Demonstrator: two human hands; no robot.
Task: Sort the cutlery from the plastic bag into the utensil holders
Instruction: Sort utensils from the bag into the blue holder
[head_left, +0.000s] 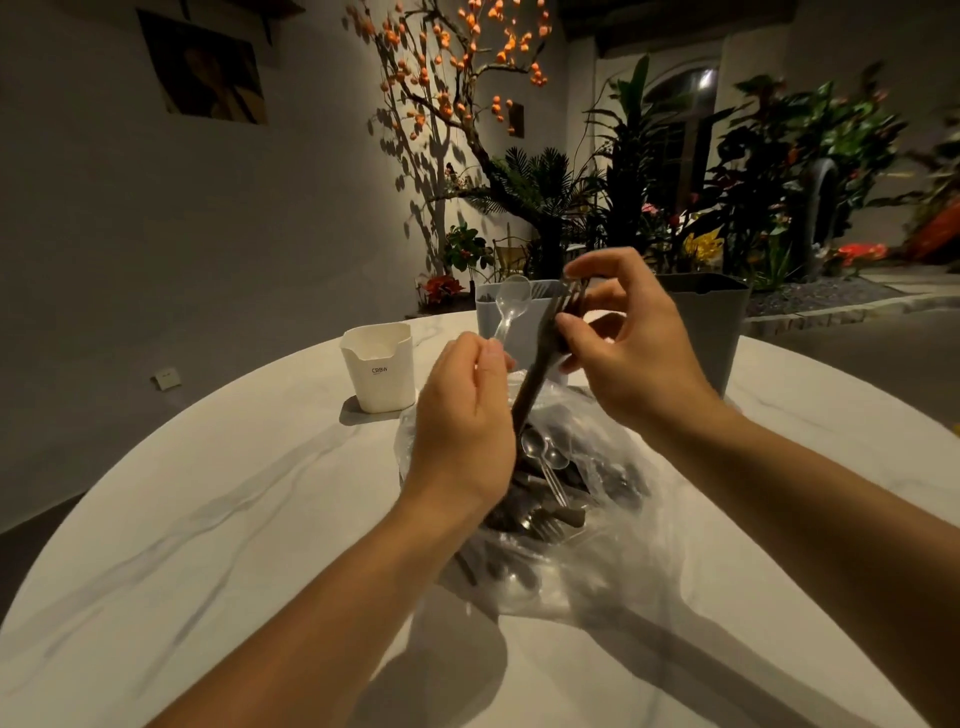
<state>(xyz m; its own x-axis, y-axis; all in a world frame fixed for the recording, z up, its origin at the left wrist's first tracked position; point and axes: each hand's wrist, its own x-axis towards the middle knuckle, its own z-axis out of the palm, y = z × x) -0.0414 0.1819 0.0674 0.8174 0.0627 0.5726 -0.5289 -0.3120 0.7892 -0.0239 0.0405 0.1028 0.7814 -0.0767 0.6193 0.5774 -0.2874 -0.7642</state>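
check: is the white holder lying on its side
No, the white holder stands upright on the table, open end up.

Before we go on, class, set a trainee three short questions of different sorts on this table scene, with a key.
1. True or false: the left hand pinches a clear plastic spoon.
2. Which item does the right hand hold?
A. a dark plastic fork
B. a metal knife
C. a wooden ladle
3. Fill the gap: the small white utensil holder stands to the ___ of the clear plastic bag of cutlery on the round white marble table.

Key: 1 true; 2 A; 3 left. The taller grey holder stands behind the right hand.
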